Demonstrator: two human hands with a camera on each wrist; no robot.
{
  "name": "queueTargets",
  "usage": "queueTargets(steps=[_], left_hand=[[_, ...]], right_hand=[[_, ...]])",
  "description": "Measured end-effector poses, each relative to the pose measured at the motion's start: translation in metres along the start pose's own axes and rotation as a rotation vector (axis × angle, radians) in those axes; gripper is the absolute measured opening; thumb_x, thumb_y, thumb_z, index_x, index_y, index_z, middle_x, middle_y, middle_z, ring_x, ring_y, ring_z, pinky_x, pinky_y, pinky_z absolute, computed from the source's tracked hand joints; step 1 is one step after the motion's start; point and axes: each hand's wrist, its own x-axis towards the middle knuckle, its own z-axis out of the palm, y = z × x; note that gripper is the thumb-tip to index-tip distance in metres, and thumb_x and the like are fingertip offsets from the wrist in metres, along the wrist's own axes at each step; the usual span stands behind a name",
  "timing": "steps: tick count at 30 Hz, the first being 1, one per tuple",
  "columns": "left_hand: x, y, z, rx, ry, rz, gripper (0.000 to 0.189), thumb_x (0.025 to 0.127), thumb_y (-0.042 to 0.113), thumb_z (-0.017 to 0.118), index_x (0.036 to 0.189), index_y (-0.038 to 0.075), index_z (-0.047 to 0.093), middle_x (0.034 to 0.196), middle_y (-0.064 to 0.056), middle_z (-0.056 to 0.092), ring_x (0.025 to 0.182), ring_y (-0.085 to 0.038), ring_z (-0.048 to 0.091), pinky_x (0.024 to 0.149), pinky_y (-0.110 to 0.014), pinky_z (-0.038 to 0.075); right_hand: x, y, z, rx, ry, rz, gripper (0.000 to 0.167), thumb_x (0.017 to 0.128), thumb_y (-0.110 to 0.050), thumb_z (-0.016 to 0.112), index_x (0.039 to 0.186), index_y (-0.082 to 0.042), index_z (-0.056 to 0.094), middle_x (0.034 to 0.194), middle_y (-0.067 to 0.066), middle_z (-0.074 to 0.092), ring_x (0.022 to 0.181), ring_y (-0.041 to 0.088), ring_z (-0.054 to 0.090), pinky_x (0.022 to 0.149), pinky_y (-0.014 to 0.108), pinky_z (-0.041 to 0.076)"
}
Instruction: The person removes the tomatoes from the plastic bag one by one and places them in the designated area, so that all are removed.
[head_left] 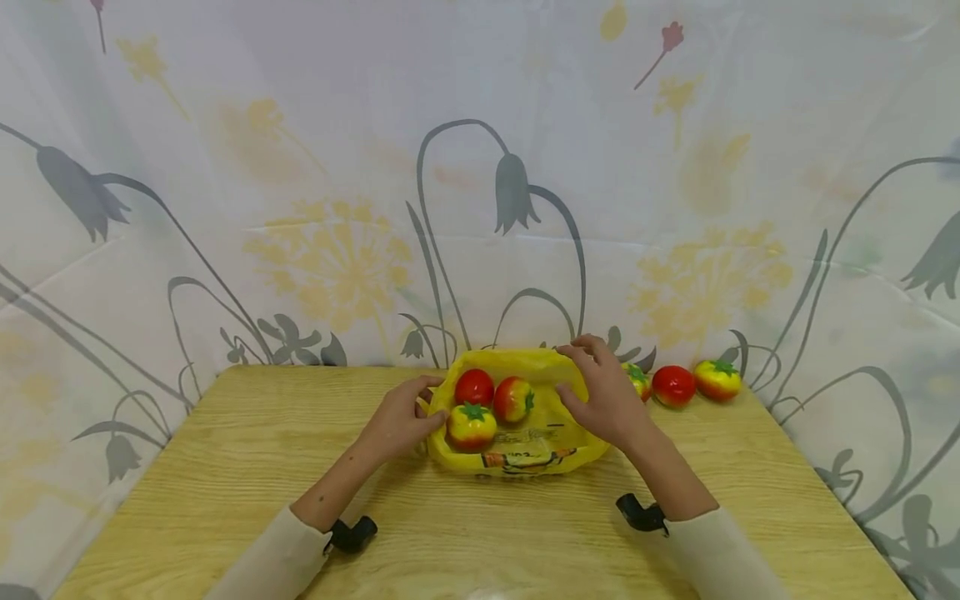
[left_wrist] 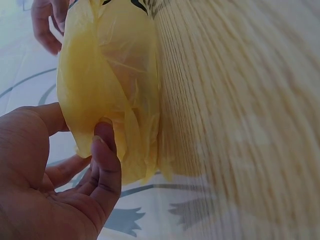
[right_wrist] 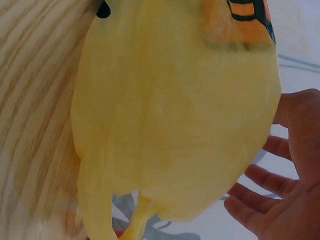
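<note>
Lying between 2 hands, yellow bag, open

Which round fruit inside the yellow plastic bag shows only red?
The round, glossy red fruit at back left; both yellow-red fruits have green leaves.

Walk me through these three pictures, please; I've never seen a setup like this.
There is no machine: a person works with a bare left hand and right hand. The wide picture comes from a head-worn camera; the two close-ups come from cameras worn on each wrist. On the wood-grain tabletop sits an open yellow bag holding three tomato-like fruits. Three more fruits lie to its right, one partly hidden by the right hand. The left hand pinches the bag's left rim; the right is at the opposite rim, fingers loosely open.
</note>
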Motion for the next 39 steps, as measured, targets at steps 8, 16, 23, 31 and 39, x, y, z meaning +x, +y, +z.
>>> queueTargets(steps=[8,16,23,31,39], left_hand=[[0.0,0.001,-0.001,0.002,-0.009,0.001,0.052,0.096,0.014,0.076,0.144,0.002,0.062,0.11,-0.013,0.068,0.075,-0.015,0.059,0.066,-0.029,0.053],[-0.003,-0.001,0.001,-0.007,-0.016,-0.001,0.051,0.097,0.014,0.076,0.144,0.002,0.062,0.11,-0.013,0.068,0.073,-0.014,0.058,0.062,-0.028,0.053],[-0.002,-0.001,0.001,0.003,-0.01,-0.007,0.051,0.096,0.014,0.076,0.144,0.002,0.062,0.112,-0.013,0.068,0.075,-0.014,0.059,0.066,-0.028,0.054],[0.0,-0.001,0.001,-0.006,-0.012,-0.012,0.051,0.096,0.015,0.077,0.143,0.001,0.062,0.111,-0.013,0.068,0.074,-0.014,0.059,0.065,-0.028,0.054],[0.0,-0.003,0.002,-0.012,-0.012,-0.015,0.051,0.096,0.015,0.077,0.144,0.002,0.062,0.111,-0.012,0.068,0.074,-0.014,0.059,0.063,-0.028,0.054]], right_hand=[[-0.002,-0.009,0.011,-0.037,-0.051,-0.045,0.055,0.093,-0.017,0.082,0.142,-0.002,0.061,0.146,0.023,0.052,0.126,0.044,0.059,0.102,0.056,0.055],[-0.006,-0.016,0.024,-0.023,-0.121,-0.071,0.056,0.094,-0.017,0.081,0.144,-0.003,0.061,0.151,0.021,0.051,0.135,0.044,0.053,0.107,0.057,0.051],[-0.005,-0.02,0.03,-0.021,-0.143,-0.106,0.054,0.094,-0.017,0.081,0.144,-0.006,0.062,0.151,0.02,0.053,0.134,0.043,0.055,0.108,0.058,0.05],[-0.004,-0.022,0.033,0.003,-0.202,-0.152,0.058,0.096,-0.018,0.078,0.149,-0.005,0.058,0.158,0.02,0.048,0.138,0.043,0.053,0.11,0.058,0.048],[-0.007,-0.022,0.037,-0.018,-0.276,-0.201,0.067,0.095,-0.018,0.08,0.155,-0.005,0.053,0.162,0.016,0.047,0.147,0.042,0.046,0.117,0.059,0.041]])
